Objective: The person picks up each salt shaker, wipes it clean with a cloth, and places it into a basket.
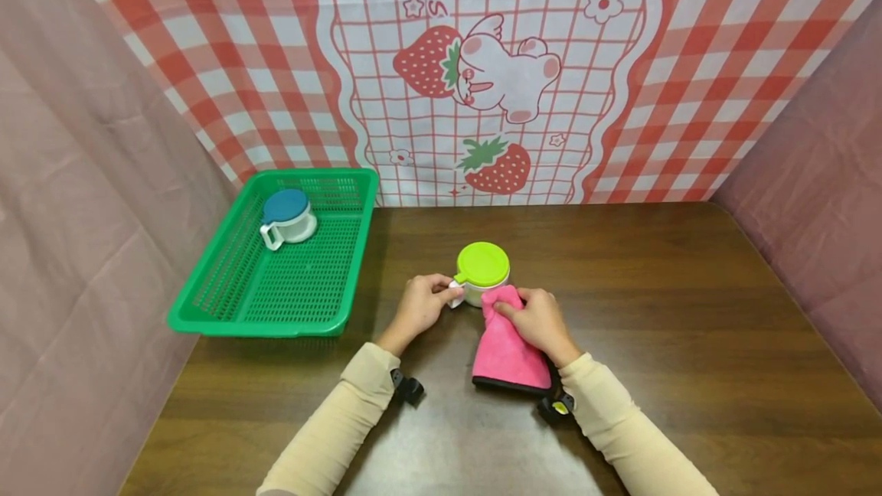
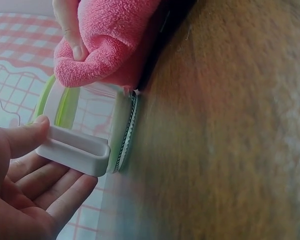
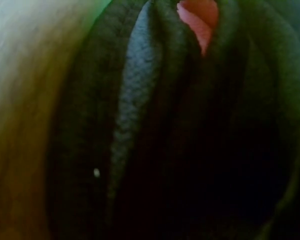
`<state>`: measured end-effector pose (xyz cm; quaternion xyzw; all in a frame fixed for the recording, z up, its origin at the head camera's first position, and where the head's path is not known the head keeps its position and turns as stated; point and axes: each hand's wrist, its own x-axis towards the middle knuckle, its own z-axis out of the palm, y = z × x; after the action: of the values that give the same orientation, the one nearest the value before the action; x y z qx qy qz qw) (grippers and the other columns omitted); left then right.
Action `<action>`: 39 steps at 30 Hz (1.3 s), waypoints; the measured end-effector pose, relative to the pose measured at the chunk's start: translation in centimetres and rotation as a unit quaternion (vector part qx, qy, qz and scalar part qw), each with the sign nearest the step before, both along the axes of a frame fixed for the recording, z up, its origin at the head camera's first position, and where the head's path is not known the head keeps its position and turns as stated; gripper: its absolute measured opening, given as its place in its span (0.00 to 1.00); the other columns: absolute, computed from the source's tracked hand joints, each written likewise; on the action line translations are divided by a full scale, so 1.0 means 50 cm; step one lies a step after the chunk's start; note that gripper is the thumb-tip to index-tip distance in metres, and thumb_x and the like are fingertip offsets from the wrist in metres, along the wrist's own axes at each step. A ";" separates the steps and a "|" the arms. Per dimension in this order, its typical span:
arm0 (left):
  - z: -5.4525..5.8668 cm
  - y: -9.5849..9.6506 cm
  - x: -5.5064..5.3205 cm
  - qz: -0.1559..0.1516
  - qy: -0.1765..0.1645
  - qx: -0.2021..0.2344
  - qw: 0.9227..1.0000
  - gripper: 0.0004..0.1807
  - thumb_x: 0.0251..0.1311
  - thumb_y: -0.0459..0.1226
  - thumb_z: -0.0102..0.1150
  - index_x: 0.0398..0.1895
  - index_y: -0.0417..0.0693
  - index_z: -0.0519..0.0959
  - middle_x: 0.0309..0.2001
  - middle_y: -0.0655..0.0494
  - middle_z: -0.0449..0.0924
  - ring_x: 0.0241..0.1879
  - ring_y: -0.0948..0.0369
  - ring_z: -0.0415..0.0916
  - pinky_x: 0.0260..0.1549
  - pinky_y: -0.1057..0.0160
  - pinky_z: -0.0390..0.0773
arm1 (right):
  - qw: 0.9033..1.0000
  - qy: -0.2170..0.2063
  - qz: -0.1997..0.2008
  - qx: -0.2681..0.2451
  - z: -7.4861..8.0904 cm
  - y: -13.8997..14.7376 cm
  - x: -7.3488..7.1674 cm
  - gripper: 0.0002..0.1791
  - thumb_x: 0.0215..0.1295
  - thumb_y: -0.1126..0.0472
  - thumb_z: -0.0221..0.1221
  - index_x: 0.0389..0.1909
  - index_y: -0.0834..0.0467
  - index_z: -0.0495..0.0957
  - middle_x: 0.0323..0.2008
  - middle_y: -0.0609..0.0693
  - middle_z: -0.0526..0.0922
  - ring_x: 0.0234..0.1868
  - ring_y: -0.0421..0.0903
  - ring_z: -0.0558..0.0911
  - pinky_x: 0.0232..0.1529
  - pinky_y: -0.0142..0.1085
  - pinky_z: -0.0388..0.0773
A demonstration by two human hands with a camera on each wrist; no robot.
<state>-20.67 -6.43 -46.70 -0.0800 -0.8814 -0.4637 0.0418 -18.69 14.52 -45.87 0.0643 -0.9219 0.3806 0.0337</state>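
Note:
A clear seasoning jar point(image 1: 482, 265) with a lime-green lid and white handle is on the wooden table. My left hand point(image 1: 419, 311) pinches its handle point(image 2: 77, 150), thumb on one side and fingers on the other. A pink cloth point(image 1: 506, 354) with a black edge hangs from my right hand point(image 1: 540, 320), which grips it at the top. That bunched part of the cloth lies against the jar's near right side and covers some of it. Dark cloth folds point(image 3: 140, 100) fill most of the right wrist view, where the right hand's fingers are hidden.
At the left stands a green plastic basket point(image 1: 351, 282) with perforated walls. Inside it, near the back, sits a similar jar point(image 1: 286, 209) with a blue lid and white handle. A strawberry-print curtain point(image 1: 468, 121) hangs behind the table, with pinkish drapes at both sides.

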 end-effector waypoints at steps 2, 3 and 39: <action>0.001 0.000 0.001 0.000 0.001 -0.002 1.000 0.11 0.58 0.39 0.67 0.35 0.39 0.86 0.34 0.47 0.88 0.35 0.56 0.82 0.35 0.65 0.78 | 1.000 -0.004 0.000 -0.003 0.001 0.002 0.000 0.13 0.58 0.56 0.67 0.22 0.61 0.80 0.16 0.50 0.75 0.22 0.45 0.70 0.23 0.35 0.65; 0.001 0.000 0.001 0.000 0.000 -0.002 1.000 0.11 0.58 0.39 0.67 0.35 0.39 0.86 0.34 0.47 0.88 0.35 0.57 0.82 0.34 0.65 0.78 | 1.000 -0.007 0.000 -0.005 0.001 0.003 0.000 0.13 0.58 0.56 0.67 0.23 0.61 0.81 0.17 0.50 0.76 0.22 0.45 0.70 0.23 0.35 0.65; 0.014 -0.008 0.005 -0.024 0.004 -0.031 0.999 0.09 0.59 0.37 0.64 0.36 0.39 0.85 0.33 0.48 0.87 0.33 0.59 0.79 0.34 0.65 0.76 | 0.999 -0.032 -0.006 -0.019 0.008 0.031 -0.004 0.12 0.58 0.56 0.65 0.28 0.63 0.83 0.20 0.51 0.78 0.24 0.45 0.71 0.24 0.34 0.67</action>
<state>-20.41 -6.83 -46.01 -0.1040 -0.8931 -0.4365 0.0323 -18.88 16.09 -45.45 0.0463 -0.9153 0.4000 0.0078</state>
